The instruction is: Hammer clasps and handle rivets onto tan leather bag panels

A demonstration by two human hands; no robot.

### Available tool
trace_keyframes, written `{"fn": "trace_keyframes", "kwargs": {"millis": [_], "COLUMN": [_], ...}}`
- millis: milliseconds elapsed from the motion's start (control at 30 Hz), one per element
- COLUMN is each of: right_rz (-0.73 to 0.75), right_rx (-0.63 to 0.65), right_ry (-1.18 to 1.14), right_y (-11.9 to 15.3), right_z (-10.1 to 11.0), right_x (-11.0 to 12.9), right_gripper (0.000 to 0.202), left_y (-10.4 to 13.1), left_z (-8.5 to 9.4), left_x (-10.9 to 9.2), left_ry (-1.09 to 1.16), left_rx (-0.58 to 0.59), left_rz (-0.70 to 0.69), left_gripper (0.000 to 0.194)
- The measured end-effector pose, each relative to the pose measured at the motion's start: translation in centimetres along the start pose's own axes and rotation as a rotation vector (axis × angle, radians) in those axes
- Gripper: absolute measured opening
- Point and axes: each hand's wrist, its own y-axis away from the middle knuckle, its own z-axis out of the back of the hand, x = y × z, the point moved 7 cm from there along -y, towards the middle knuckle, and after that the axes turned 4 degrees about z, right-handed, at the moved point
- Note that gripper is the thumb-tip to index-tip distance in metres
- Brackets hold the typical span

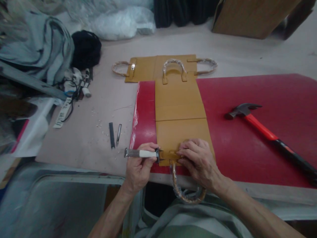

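Observation:
A tan leather bag panel [182, 102] lies over a red board, its wrapped handle [176, 185] hanging past the near edge. My left hand [140, 165] is closed around a metal hand punch [141, 153] with a pale middle section. The punch lies nearly sideways, its wide dark end at the panel's left edge beside a tan strap [167, 155]. My right hand [196, 162] pinches the strap near the handle's base, fingers bent over it. The fingertips partly hide what they grip.
A claw hammer [262, 127] rests on the red board [237, 155]. Two small metal tools, a dark flat one [112, 135] and a thin tube [119, 135], lie to the left. Another tan panel [143, 67] lies beyond. Behind are a cardboard box [252, 18] and dark cloth [86, 49].

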Motion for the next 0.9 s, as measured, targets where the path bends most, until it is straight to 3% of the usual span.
{"fn": "trace_keyframes", "kwargs": {"millis": [667, 900], "right_rz": [-0.021, -0.021], "right_rx": [0.002, 0.017], "right_ry": [0.051, 0.125], "right_y": [-0.1, -0.1], "right_z": [-0.1, -0.4], "right_x": [0.0, 0.1], "right_gripper": [0.01, 0.014], "left_y": [-0.1, 1.1], "left_z": [-0.5, -0.5], "left_x": [0.2, -1.0], "left_ry": [-0.015, -0.126], "left_rx": [0.016, -0.03], "left_rz": [-0.026, -0.206], "left_gripper": [0.015, 0.028]}}
